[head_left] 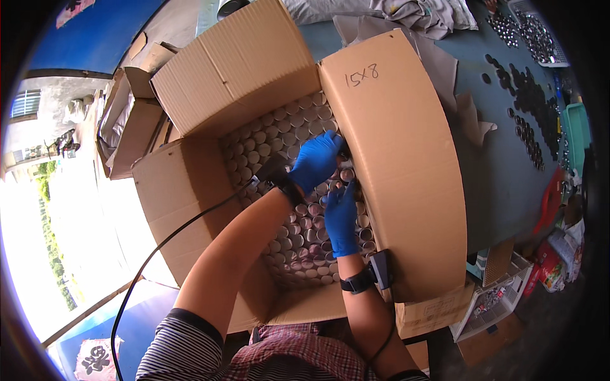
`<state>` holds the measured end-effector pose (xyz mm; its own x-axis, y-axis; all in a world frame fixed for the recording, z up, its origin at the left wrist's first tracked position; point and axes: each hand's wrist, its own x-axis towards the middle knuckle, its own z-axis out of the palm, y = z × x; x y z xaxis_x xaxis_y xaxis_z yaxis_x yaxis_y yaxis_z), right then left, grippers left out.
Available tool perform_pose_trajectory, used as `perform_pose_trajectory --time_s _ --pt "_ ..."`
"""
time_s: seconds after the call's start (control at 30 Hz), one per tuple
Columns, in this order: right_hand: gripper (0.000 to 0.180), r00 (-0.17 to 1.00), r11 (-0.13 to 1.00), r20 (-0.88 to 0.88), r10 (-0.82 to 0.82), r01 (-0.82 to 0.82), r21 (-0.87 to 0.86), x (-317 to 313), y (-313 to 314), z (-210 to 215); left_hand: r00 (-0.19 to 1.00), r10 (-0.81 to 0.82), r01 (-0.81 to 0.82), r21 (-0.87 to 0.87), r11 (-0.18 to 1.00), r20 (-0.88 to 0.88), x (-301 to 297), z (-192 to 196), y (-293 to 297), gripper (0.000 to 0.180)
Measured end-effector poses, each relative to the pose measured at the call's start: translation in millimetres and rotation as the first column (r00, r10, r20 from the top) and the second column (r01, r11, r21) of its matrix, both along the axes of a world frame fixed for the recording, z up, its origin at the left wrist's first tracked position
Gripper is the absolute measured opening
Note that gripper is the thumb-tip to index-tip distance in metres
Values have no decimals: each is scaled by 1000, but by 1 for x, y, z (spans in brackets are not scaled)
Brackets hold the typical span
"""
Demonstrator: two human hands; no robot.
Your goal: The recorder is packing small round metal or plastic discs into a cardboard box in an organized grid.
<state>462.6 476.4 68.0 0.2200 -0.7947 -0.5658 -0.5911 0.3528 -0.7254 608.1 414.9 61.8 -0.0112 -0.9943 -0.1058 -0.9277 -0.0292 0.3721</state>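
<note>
Both my hands wear blue gloves and reach into an open cardboard box (394, 159) filled with rows of round, silver-topped pieces (267, 136), like small lids or jars. My left hand (316, 162) lies near the box's right wall with its fingers bent downward. A dark, shiny round piece shows by its fingertips; whether they grip it is partly hidden. Just nearer to me, my right hand (342, 219) rests low over the pieces along that same wall, its thumb and forefinger apart. Nothing shows between them.
The box flaps (238, 60) stand folded outward. A grey-blue table (483, 190) on the right bears scattered black round pieces (534, 101) and a green tray (576, 136). A black cable (165, 241) runs from my left wrist. Another carton (130, 120) stands at left.
</note>
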Motion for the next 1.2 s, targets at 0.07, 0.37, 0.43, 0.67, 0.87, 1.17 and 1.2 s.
perform_pose_trajectory --time_s 0.07,0.37,0.43,0.67,0.87,1.17,1.2 --pt "67 997 998 57 -60 61 -8 7 0 9 990 96 -99 -23 995 -100 7 1 2 37" --pt "65 915 934 222 -336 354 -46 29 13 -32 993 -63 37 -239 970 -100 9 -7 2 26" --pt "64 909 905 232 -345 388 -176 29 19 -40 991 -82 60 -198 978 -108 11 -9 1 25" --pt "68 699 863 511 -500 448 232 31 -2 -23 988 -142 123 -246 961 -60 11 -6 3 29" --pt "63 811 894 380 -445 429 130 16 32 13 935 -347 320 -249 914 -72 4 3 18 26" --pt "57 807 871 366 -464 491 20 -5 39 -8 899 -400 365 -198 910 -178 -13 1 26 36" --pt "56 801 866 384 -460 500 -6 -6 36 -13 897 -402 367 -199 909 -181 -16 2 27 36"
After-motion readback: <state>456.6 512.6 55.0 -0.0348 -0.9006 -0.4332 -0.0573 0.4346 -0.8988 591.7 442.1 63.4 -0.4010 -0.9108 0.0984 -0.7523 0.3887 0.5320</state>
